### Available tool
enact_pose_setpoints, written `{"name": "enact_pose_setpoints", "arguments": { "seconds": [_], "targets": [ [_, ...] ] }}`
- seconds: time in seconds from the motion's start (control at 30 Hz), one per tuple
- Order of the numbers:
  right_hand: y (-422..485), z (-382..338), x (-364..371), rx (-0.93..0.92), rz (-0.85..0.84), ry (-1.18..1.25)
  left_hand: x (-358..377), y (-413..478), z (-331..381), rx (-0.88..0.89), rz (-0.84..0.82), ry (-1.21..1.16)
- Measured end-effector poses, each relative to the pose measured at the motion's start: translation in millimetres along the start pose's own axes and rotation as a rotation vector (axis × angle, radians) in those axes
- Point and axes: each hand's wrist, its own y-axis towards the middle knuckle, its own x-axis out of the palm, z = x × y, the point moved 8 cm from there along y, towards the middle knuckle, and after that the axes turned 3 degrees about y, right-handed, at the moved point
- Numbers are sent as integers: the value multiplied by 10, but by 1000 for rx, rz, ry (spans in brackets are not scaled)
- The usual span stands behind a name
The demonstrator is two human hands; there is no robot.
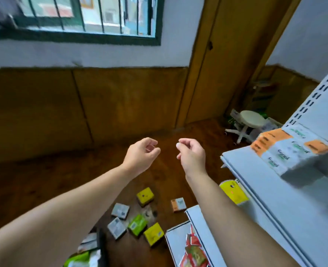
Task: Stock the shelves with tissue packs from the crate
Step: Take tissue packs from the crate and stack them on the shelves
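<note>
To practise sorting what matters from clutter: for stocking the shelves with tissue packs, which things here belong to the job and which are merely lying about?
Job: left hand and right hand, both empty; loose packs on the floor; shelf; stacked packs on it.
Lying about: white stool; window; door.

Floor (43,180) (wooden), scattered tissue packs (145,196)

Beside the white shelf (255,180): a yellow pack (145,195), a green pack (137,224), a grey-white pack (120,210), all on the brown floor (43,180). On it, orange-and-white packs (286,149).
</note>
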Motion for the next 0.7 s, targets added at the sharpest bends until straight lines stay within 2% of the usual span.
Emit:
{"name": "enact_pose_setpoints", "arguments": {
  "seconds": [0.17,0.4,0.53,0.7],
  "targets": [
    [-166,428,869,103,-211,-89,-559,-292,-811,-181,120,82],
    [-697,1061,2125,259,-472,-260,-1299,-996,-2026,-435,196,69],
    [-1236,1425,2861,339,-609,-331,-1671,-1402,-2800,-565,177,60],
    [-1761,1919,3508,448,-668,-426,-1802,-1786,-3692,-710,58,-19]
  ]
}}
